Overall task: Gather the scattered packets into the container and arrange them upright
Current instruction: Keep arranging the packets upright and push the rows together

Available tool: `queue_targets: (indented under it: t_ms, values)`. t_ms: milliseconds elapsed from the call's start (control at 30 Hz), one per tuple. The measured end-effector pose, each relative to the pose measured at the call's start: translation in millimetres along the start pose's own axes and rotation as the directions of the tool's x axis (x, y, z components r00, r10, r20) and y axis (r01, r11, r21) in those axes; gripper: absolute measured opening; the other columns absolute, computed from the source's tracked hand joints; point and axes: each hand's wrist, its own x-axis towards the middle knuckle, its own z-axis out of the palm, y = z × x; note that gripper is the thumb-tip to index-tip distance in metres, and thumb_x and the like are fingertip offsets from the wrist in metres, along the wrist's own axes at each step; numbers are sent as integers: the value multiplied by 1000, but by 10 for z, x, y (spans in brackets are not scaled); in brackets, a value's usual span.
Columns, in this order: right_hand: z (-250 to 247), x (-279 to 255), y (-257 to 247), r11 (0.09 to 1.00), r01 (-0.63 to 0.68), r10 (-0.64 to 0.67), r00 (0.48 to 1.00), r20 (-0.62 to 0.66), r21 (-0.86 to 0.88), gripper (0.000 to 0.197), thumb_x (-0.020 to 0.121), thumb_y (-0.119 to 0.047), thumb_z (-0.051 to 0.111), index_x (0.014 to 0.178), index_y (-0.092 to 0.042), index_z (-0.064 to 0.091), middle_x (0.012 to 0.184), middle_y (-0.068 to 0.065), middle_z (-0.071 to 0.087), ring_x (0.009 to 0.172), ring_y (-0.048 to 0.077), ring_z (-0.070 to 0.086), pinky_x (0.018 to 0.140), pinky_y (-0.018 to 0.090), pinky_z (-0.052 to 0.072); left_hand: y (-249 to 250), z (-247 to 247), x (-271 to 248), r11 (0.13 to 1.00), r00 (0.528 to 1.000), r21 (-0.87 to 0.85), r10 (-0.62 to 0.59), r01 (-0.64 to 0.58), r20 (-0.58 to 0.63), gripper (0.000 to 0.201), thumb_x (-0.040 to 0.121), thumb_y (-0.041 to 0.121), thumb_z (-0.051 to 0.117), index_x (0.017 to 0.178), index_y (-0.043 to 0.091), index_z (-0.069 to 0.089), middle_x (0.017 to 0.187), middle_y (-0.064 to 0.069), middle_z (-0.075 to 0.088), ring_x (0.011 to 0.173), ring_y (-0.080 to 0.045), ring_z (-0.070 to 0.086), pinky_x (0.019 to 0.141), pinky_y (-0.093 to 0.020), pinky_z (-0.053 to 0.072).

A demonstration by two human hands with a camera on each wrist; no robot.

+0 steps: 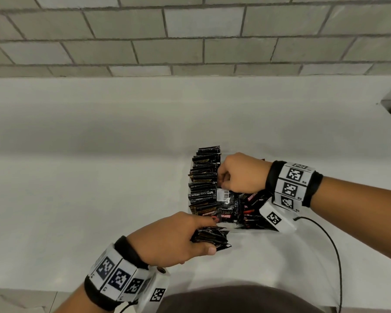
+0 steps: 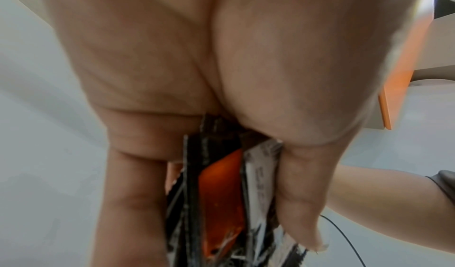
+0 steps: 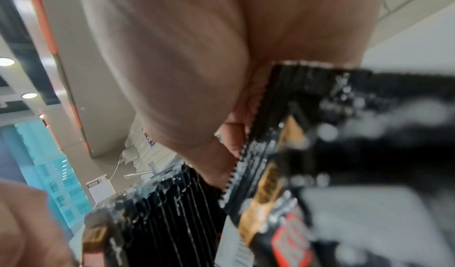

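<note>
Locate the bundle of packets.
In the head view, the bundle is gripped in the left hand, just outside the container's near edge.

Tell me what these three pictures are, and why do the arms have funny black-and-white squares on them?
No machine here: these are a person's two hands. The checkered bands on the wrists carry small cameras. The big picture comes from a camera on the person's head, looking down at a pale grey counter. The other two look along each hand from the wrist, so they are close and blurry.

On the counter sits a clear plastic container with a row of upright black packets along one side. The left hand grips a small bunch of black packets; the left wrist picture shows them pinched. The right hand holds one black packet with a barcode, also seen close up.
</note>
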Motion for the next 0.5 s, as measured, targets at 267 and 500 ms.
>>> queue_targets:
  t_ms: [267,500]
  values:
    - [-55,-34,-21,998,16,-7,990,142,-64,23,93,-19,64,113,-29,63,79,-17,52,69,1,49,59,19,36,7,-5,-9,1000,1000,-6,-26,26,2,46,96,50,64,140,48,50,117,8,70,69,-19,72,74,-32,59]
    - [-36,-72,-4,995,-7,16,996,91,-100,28,88,-28,75,110,-12,71,68,-15,56,61,5,50,61,21,43,-4,-9,-5,1000,1000,1,-16,16,6,42,97,48,65,137,44,53,114,7,71,67,-17,70,74,-33,58]
